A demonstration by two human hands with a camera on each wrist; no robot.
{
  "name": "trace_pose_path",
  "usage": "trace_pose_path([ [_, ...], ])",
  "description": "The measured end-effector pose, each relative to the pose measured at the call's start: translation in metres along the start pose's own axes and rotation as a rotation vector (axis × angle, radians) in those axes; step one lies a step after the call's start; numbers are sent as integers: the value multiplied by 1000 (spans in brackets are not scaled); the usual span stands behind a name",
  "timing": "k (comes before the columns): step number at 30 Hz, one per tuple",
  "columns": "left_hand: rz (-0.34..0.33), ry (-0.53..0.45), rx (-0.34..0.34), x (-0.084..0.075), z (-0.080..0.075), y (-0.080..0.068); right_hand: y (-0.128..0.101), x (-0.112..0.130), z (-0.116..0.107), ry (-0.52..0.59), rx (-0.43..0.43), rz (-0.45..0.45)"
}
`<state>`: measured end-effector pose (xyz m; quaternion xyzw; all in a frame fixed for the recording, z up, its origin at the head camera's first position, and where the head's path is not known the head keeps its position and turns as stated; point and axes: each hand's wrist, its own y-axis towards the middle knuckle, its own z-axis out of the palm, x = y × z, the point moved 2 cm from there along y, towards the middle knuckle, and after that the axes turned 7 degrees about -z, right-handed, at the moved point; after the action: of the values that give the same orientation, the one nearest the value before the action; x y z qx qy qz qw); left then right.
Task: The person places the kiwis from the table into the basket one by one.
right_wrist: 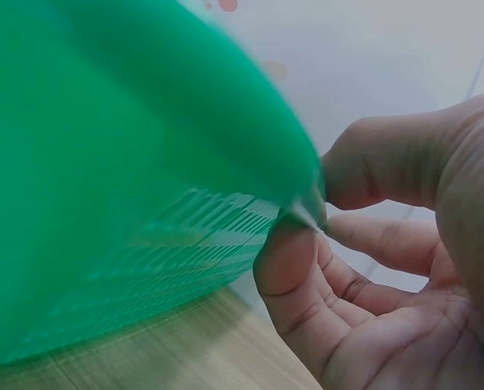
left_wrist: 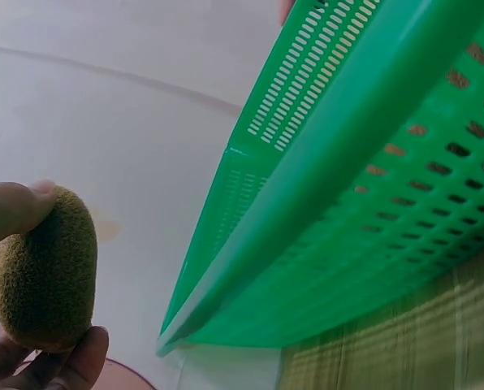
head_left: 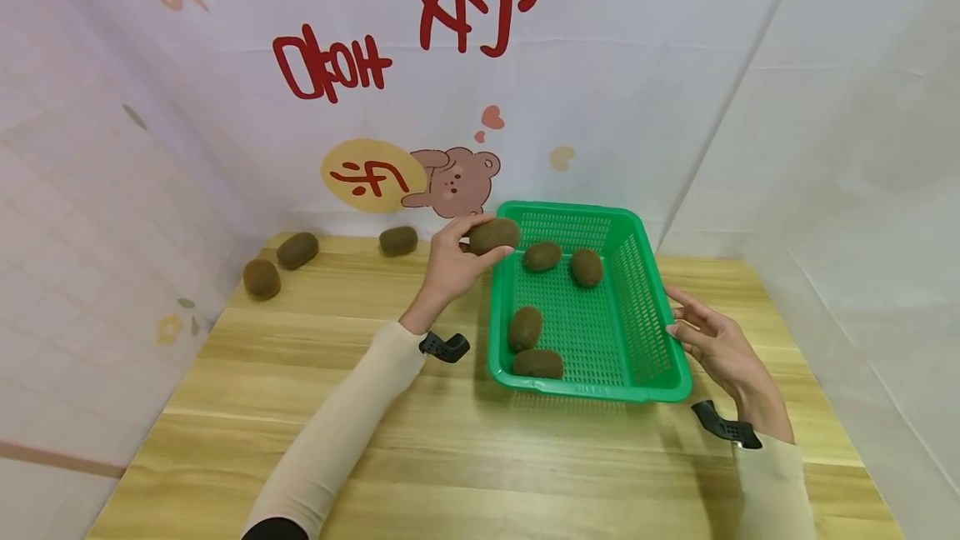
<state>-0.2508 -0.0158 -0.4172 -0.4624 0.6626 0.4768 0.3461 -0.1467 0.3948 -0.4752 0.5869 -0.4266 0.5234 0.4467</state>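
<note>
Left hand (head_left: 450, 261) pinches 1 kiwi (head_left: 494, 235) in its fingers just over the green basket (head_left: 645, 290) rim, right hand (head_left: 712, 340) fingers loosely spread against its far wall: released early, it could strike the rim and roll across the counter (head_left: 465, 448).

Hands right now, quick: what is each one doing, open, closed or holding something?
Left hand: grips a kiwi over the green basket's left rim.
Right hand: fingers fairly straight, touching the basket's right rim; holds nothing.
</note>
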Motion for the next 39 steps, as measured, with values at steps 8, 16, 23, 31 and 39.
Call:
trace_pose_path([
  [8,28,21,65,-5,18,3,0,2,0,20,4,-3],
  [16,41,68,114,-9,29,4,0,2,3,27,11,-7],
  [23,36,55,155,-7,32,4,1,2,5,15,8,-8],
  [31,47,58,117,-5,24,2,1,2,5,19,10,-10],
  [39,8,176,148,0,10,1,-2,2,6,3,2,-5],
])
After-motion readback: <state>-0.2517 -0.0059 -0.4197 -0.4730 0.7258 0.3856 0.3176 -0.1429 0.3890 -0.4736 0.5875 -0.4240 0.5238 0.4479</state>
